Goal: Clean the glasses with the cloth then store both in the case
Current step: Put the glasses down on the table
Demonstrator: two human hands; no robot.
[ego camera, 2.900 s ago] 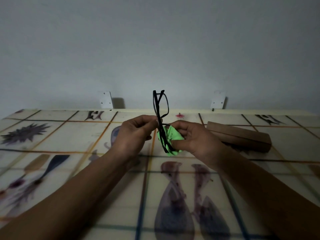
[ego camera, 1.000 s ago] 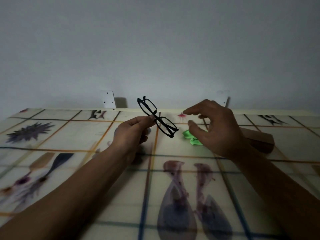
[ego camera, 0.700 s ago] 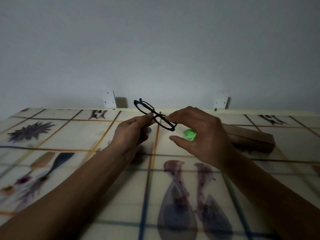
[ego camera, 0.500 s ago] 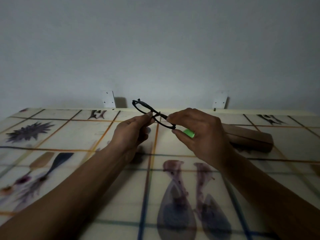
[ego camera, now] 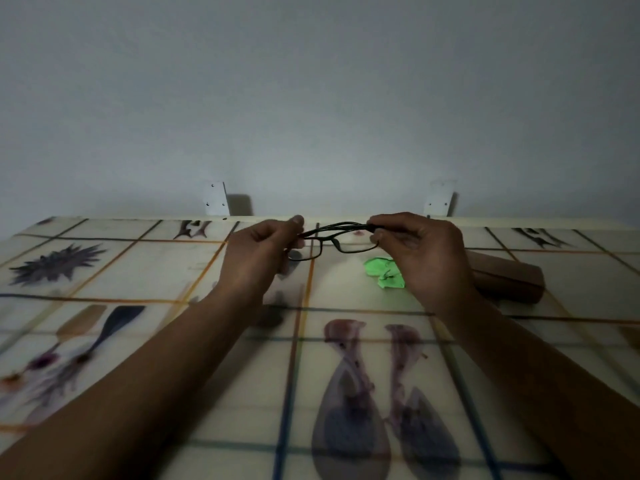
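Pinching glasses (ego camera: 332,240) at both ends: left hand (ego camera: 258,251), right hand (ego camera: 426,258). Cloth (ego camera: 384,271) now dropped at their 4 o'clock; wiping likely done.

**One head-worn wide-angle view across a table**

Looks out from the person's head, forward and somewhat down, over a patterned table (ego camera: 156,268) to a plain wall (ego camera: 311,98) right behind its far edge. Splits the frame roughly in half: wall above, tabletop below. Catches both forearms stretched in from the bottom corners, close to the lens, with the left hand (ego camera: 258,258) and right hand (ego camera: 429,261) meeting on the glasses (ego camera: 333,240) near the centre.
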